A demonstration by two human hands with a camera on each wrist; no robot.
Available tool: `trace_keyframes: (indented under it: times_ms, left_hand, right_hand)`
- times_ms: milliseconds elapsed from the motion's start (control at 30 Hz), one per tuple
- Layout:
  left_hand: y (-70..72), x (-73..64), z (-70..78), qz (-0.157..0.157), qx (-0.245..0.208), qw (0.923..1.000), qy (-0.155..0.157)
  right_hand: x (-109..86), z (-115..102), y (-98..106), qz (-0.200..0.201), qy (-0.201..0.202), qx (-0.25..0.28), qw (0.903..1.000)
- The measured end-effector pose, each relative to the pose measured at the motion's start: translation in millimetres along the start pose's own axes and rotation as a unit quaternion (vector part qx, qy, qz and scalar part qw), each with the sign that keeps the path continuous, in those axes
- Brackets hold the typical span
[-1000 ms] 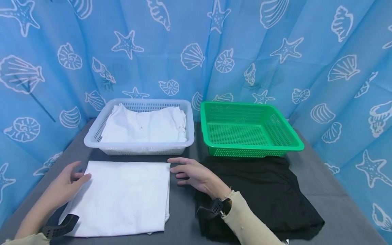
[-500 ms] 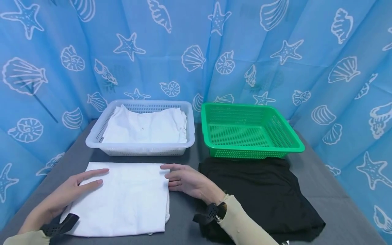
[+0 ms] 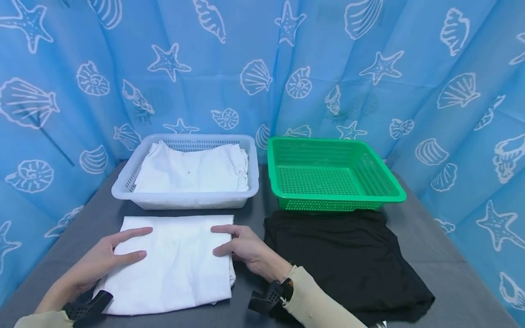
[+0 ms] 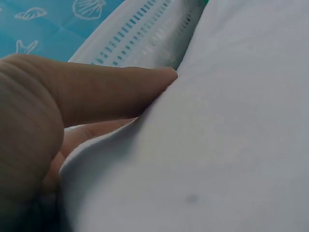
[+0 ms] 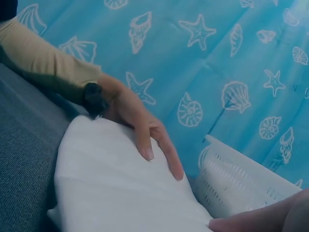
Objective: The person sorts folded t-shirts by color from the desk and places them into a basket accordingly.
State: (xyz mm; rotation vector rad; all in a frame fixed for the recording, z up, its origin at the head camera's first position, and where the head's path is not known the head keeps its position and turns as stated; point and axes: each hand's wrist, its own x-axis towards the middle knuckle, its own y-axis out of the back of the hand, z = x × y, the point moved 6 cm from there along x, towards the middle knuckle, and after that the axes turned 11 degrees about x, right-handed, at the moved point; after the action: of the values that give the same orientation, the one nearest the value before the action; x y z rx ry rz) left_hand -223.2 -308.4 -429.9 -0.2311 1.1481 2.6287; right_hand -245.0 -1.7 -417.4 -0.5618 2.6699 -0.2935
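On the gray desk (image 3: 439, 255), just in front of the white basket (image 3: 184, 197), the folded white cloth (image 3: 180, 269) lies between two hands. The left hand (image 3: 100, 262) grips its left edge, thumb and forefinger on top and other fingers tucked beneath; the right hand (image 3: 250, 250) seems to hold the opposite edge likewise, though its lower fingers are largely hidden. Gripping both sides probably serves to keep the folds together and the layers level, since one hand alone would let the soft cloth droop. Creases run through its middle; whether its underside rests on the desk, one cannot tell. A second white cloth (image 3: 193, 168) sits inside the white basket, while the black cloth (image 3: 340, 259) lies before the green basket (image 3: 340, 198), a layout that appears to keep the two colors apart.
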Motion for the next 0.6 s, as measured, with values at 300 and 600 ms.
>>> trace_keyframes:
  times_ms: [300,600]
  left_hand:
    - [-4.2,3.1,1.7,0.002,0.002,0.9999,0.014]
    - [-3.2,0.4,7.2,0.002,-0.006,0.9997,0.023]
  right_hand:
    - [-0.7,-4.7,3.5,-0.010,0.001,-0.027,0.9996]
    - [-0.7,-8.1,3.9,-0.021,0.002,-0.018,0.9996]
